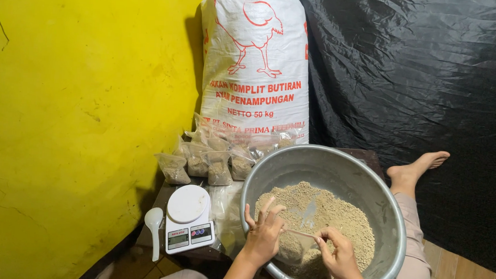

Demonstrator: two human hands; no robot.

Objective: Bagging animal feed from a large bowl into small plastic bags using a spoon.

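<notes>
**Bag held open over the feed**

While both hands work inside the metal basin (pixel 387 215), the left hand (pixel 264 239) and right hand (pixel 340 256) pinch a clear plastic bag (pixel 299 245) at its mouth, fingers closed on the film above crumbly tan feed (pixel 342 216). Filling appears underway. Nearby: white scale (pixel 187 218), white scoop (pixel 154 224), packed bags (pixel 211 163), woven sack (pixel 256 62).

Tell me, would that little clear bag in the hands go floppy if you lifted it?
Probably floppy: the bag is thin clear plastic, held open by both hands. It likely sags once grain fills it, like the slumped filled bags. Maybe slippery too.
</notes>
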